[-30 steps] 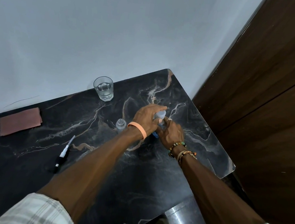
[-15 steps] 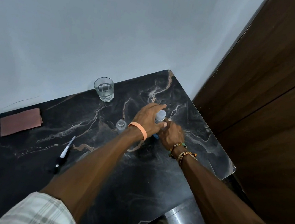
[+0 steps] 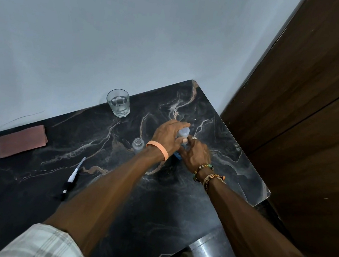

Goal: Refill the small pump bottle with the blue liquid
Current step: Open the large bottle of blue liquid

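Blue bottle [image 3: 183, 133] upright, 2 hands gripping.

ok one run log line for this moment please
left hand: grip on pale bottle cap | right hand: holds bottle | small clear pump bottle: open

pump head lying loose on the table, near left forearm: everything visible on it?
The pump head lies flat on the dark marbled table, detached from any bottle. It has a black collar and nozzle end toward the viewer, a white section above it, and a thin translucent dip tube pointing toward the wall. Looks like plastic. Neither hand touches it; it lies just left of the left forearm.
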Available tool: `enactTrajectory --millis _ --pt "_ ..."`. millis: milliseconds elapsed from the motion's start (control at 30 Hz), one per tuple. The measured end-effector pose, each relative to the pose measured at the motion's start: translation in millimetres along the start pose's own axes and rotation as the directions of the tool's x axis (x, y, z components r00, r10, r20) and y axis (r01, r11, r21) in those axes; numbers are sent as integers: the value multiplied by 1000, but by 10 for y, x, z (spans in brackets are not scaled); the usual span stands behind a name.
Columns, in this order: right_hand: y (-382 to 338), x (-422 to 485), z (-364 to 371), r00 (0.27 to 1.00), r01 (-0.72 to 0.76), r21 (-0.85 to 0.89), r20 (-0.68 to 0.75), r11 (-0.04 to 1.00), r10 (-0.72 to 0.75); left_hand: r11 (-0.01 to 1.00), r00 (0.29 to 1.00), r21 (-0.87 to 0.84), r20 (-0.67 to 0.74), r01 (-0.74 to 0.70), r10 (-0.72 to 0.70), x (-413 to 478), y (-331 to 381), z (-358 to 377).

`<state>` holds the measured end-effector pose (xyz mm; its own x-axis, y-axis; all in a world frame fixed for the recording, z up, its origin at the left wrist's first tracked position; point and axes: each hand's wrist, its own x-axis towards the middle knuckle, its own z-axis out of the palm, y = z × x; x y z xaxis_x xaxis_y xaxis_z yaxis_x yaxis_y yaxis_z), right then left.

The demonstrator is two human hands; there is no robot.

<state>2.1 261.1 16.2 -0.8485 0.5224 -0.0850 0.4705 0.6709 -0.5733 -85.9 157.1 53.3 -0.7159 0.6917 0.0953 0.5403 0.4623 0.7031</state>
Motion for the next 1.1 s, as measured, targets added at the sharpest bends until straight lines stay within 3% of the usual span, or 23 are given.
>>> enactTrajectory --millis 100,233,400,567,733,900,1100 --pt "-4 0 -4 1000 8 9 -3 1000 -8 998 998 -7 -18 60 -61 33 21 -24" --pt "7 8 15 1000 0 4 -9 1000 0 998 998 -37 51 -44 46 -14 20 -13" --pt "25 12 29 1000 -3 5 -7 1000 3 1000 1000 -4 -12 25 -25 16 19 -6" --pt "27 15 25 1000 13 12 -6 1000 -13 998 998 -46 50 -39 41 -13 12 -22" --pt "35 16 35 1000 17 10 -9 1000 -17 1000 1000 -25 3 20 -20 14 -2 -15" --pt "26 10 30 999 30 16 -24 999 -29 998 997 -54 71 -12 16 -7 -16 -9" --pt "38 6 49 999 23 13 -32 1000 -22 999 999 -33 1 39 -39 16 -16 0"
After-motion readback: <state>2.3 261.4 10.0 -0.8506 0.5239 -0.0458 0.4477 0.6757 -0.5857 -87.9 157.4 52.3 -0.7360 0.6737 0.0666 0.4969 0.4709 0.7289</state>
